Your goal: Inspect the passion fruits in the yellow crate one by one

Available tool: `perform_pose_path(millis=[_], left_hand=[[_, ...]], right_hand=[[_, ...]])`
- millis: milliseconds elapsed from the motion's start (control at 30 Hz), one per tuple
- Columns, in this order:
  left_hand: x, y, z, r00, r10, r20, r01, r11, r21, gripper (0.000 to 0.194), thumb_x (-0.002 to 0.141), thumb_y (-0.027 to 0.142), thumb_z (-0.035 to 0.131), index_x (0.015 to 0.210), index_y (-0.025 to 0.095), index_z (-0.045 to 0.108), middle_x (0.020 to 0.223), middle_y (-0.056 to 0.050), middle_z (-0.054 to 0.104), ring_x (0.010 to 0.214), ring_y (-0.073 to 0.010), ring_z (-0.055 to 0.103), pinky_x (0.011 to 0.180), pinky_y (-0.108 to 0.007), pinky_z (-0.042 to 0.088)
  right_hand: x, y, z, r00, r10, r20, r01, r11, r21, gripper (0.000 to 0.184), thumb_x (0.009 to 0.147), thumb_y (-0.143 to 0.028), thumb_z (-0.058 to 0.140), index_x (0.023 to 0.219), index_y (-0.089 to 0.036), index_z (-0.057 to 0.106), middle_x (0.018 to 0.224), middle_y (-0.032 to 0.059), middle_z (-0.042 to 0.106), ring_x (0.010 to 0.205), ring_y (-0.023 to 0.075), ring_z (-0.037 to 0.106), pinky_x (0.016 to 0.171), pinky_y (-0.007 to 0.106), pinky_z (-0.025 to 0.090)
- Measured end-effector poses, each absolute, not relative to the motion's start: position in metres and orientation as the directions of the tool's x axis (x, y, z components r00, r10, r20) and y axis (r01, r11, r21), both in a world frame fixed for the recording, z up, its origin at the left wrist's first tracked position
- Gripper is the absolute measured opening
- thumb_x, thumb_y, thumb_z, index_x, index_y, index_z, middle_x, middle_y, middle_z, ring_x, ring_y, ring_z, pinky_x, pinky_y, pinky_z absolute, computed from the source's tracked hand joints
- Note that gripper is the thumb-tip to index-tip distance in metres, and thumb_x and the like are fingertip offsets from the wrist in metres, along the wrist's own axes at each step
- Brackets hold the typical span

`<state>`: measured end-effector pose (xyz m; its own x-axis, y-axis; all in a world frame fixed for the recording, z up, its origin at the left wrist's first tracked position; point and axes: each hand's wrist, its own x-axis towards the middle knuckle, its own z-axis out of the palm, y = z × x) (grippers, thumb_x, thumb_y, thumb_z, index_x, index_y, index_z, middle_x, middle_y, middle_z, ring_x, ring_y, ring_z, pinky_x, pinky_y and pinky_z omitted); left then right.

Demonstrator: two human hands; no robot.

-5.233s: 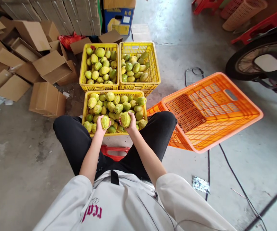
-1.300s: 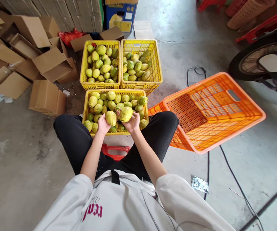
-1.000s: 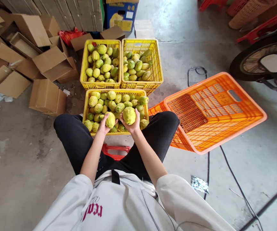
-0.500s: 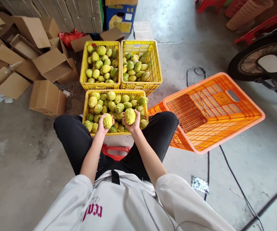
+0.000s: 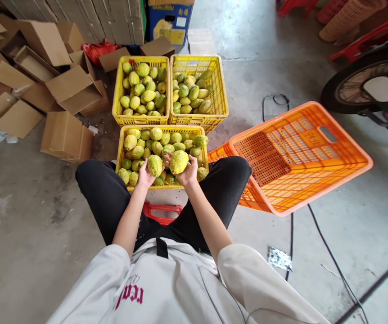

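Observation:
In the head view my left hand cradles a yellow-green papaya, its fingers curled underneath. A second, yellower and bumpier papaya rests in my right hand, with the thumb against its right side. Both hands are over the near yellow crate, side by side with a small gap between the fruits. Many more green and yellow papayas fill that crate. Part of the pile is hidden behind my hands.
Two more yellow crates of fruit, one left and one right, stand behind the near one. A tilted orange crate lies at my right. Cardboard boxes crowd the left. Cables cross the floor near a motorcycle wheel.
Over the last seconds both papayas have been turned in my hands, showing different sides. Since half a second ago, my right hand's fruit has tilted and shifted slightly left; the left one has moved slightly right.

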<state>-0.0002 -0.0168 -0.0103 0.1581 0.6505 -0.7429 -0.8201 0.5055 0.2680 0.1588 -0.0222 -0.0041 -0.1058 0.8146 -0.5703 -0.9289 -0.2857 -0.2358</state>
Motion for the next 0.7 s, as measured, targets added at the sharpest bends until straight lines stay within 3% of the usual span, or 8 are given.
perform_pose_path(millis=[100,200,300,400,500,633,700], left_hand=[[-0.001,-0.015,-0.010,0.088,0.649,-0.755,-0.827,0.470,0.308,0.027,0.099,0.040,0.056,0.097,0.017,0.070,0.082,-0.007,0.076,0.094,-0.0240,0.076,0.098,-0.043,0.060],[-0.003,-0.014,-0.010,0.000,0.632,-0.775,-0.832,0.429,0.350,0.017,0.097,0.035,0.061,0.093,0.020,0.067,0.077,-0.002,0.072,0.084,-0.0189,0.075,0.097,-0.038,0.061],[-0.004,-0.016,-0.010,0.046,0.628,-0.777,-0.823,0.465,0.327,0.012,0.094,0.030,0.060,0.091,0.020,0.066,0.080,-0.003,0.073,0.088,-0.0201,0.077,0.094,-0.037,0.062],[-0.004,-0.019,-0.010,0.125,0.644,-0.754,-0.793,0.522,0.315,0.015,0.092,0.031,0.059,0.094,0.019,0.067,0.083,-0.006,0.074,0.096,-0.0236,0.077,0.090,-0.038,0.064],[-0.003,-0.019,-0.010,0.142,0.634,-0.760,-0.767,0.556,0.320,0.020,0.093,0.035,0.056,0.094,0.018,0.068,0.080,-0.008,0.074,0.088,-0.0228,0.077,0.079,-0.034,0.065],[-0.005,-0.017,-0.009,0.134,0.601,-0.788,-0.753,0.578,0.313,0.027,0.093,0.040,0.053,0.094,0.017,0.067,0.076,-0.008,0.073,0.072,-0.0191,0.075,0.056,-0.023,0.059],[-0.007,-0.017,-0.009,0.134,0.599,-0.789,-0.750,0.582,0.315,0.028,0.092,0.041,0.054,0.095,0.016,0.068,0.075,-0.008,0.073,0.069,-0.0191,0.074,0.052,-0.022,0.057]], right_hand=[[0.160,-0.020,-0.003,-0.138,0.814,-0.564,-0.928,-0.306,-0.215,0.042,0.097,-0.047,0.045,0.112,-0.015,0.067,0.090,0.0129,0.077,0.105,0.0319,0.074,0.081,0.047,0.066],[0.162,-0.020,-0.004,-0.138,0.814,-0.564,-0.931,-0.300,-0.206,0.047,0.098,-0.057,0.046,0.106,-0.016,0.067,0.082,0.0112,0.075,0.091,0.0294,0.075,0.077,0.048,0.068],[0.164,-0.023,-0.005,-0.124,0.819,-0.561,-0.942,-0.275,-0.194,0.045,0.095,-0.060,0.050,0.099,-0.018,0.067,0.079,0.0092,0.075,0.081,0.0261,0.075,0.075,0.045,0.068],[0.164,-0.025,-0.007,-0.123,0.811,-0.571,-0.938,-0.284,-0.201,0.040,0.092,-0.055,0.054,0.101,-0.018,0.067,0.089,0.0099,0.077,0.083,0.0243,0.076,0.073,0.039,0.068],[0.163,-0.024,-0.013,-0.134,0.797,-0.590,-0.925,-0.314,-0.214,0.037,0.089,-0.051,0.056,0.102,-0.018,0.066,0.088,0.0086,0.077,0.078,0.0220,0.075,0.066,0.034,0.067],[0.162,-0.022,-0.019,-0.160,0.805,-0.572,-0.911,-0.344,-0.229,0.036,0.086,-0.052,0.059,0.097,-0.018,0.065,0.080,0.0077,0.073,0.076,0.0234,0.073,0.062,0.034,0.066],[0.162,-0.023,-0.021,-0.157,0.817,-0.555,-0.907,-0.341,-0.246,0.034,0.085,-0.051,0.061,0.095,-0.019,0.064,0.079,0.0075,0.073,0.076,0.0237,0.073,0.060,0.035,0.066]])
